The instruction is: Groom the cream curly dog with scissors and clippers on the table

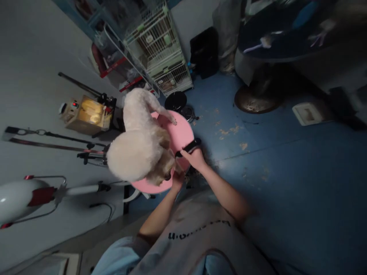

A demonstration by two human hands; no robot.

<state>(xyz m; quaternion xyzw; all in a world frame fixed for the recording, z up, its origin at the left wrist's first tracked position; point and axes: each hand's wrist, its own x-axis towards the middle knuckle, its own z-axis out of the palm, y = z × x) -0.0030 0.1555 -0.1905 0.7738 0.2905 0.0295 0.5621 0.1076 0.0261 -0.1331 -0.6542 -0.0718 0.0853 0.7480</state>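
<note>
A small cream curly dog (140, 145) stands on a round pink grooming table (183, 131). My left hand (177, 179) is cupped under the dog's muzzle, holding its head. My right hand (195, 157) is closed round a black clipper (189, 147) whose tip points at the dog's face. The dog's near front leg and chest are hidden behind its head.
A white wire cage (160, 49) stands against the far wall, a black round stool (175, 101) beside it. A lit yellow box (87, 114) and a white stand dryer (31, 196) are on the left. Another round table (286, 42) stands at the upper right on the blue floor.
</note>
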